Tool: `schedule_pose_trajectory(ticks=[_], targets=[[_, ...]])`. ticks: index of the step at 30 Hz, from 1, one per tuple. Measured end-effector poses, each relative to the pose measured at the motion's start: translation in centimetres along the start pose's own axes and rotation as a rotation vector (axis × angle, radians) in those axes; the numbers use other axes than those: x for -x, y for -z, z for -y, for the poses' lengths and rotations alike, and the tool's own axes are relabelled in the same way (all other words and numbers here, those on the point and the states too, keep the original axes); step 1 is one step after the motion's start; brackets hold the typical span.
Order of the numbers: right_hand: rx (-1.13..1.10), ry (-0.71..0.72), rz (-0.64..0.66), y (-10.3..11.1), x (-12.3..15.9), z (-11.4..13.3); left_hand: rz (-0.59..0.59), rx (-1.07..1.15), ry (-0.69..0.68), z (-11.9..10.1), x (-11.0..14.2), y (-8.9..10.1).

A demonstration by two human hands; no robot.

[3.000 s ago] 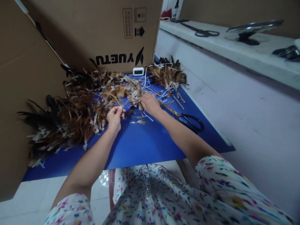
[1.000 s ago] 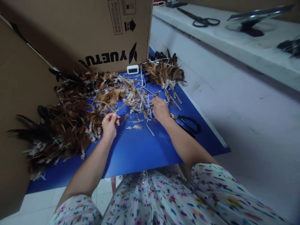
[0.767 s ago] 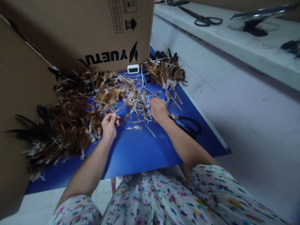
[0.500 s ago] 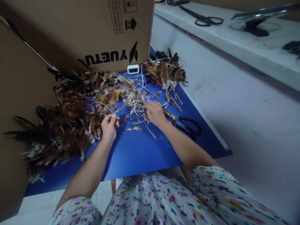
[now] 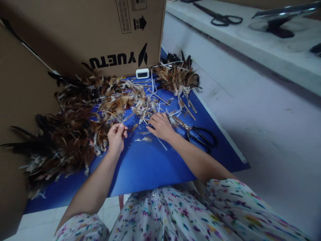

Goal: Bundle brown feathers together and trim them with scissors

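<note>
My left hand [image 5: 116, 137] is closed in a pinch on the quill end of a brown feather [image 5: 120, 117], whose tip points away from me. My right hand [image 5: 162, 127] is stretched out low over the blue table [image 5: 145, 164], fingers apart, beside the loose feathers [image 5: 140, 100] and white plastic strips [image 5: 162, 143]. Whether its fingertips touch any of them I cannot tell. A small pale feather [image 5: 144, 139] lies between the hands. Scissors with black handles [image 5: 204, 137] rest just right of my right hand, their blades partly among the scraps.
A big pile of brown and black feathers [image 5: 67, 137] covers the table's left side. Another feather bundle [image 5: 177, 75] lies at the back right, near a small white digital display [image 5: 142, 73]. A cardboard box [image 5: 100, 30] stands behind; more scissors [image 5: 223, 19] lie on the ledge [image 5: 250, 35].
My right hand has moved back from the strips toward me and to the left, its fingers spreading. My left hand keeps its pinch nearly in place. The scissors' blades are more exposed.
</note>
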State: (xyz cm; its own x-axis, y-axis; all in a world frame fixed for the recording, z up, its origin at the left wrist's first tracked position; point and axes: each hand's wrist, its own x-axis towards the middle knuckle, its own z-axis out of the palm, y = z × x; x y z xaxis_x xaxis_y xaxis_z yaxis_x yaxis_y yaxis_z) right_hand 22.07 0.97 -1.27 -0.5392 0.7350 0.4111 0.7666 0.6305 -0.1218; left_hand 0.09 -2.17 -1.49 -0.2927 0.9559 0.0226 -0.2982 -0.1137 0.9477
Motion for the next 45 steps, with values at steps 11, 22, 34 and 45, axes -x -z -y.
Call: schedule_pose_trajectory(ticks=[11,22,34,45], targets=[[-0.005,-0.089,-0.113,-0.3,0.0,-0.6,-0.005,0.002,0.011,-0.1,0.1,0.0],[0.079,-0.271,-0.145,-0.5,0.2,-1.8,-0.016,0.015,0.01,-0.1,0.0,0.0],[0.069,-0.144,-0.077,0.9,-0.3,-0.3,-0.011,0.023,0.017,-0.1,0.1,-0.1],[0.138,0.152,0.113,-0.9,-3.8,1.5,-0.009,0.028,0.005,0.2,0.0,-0.1]])
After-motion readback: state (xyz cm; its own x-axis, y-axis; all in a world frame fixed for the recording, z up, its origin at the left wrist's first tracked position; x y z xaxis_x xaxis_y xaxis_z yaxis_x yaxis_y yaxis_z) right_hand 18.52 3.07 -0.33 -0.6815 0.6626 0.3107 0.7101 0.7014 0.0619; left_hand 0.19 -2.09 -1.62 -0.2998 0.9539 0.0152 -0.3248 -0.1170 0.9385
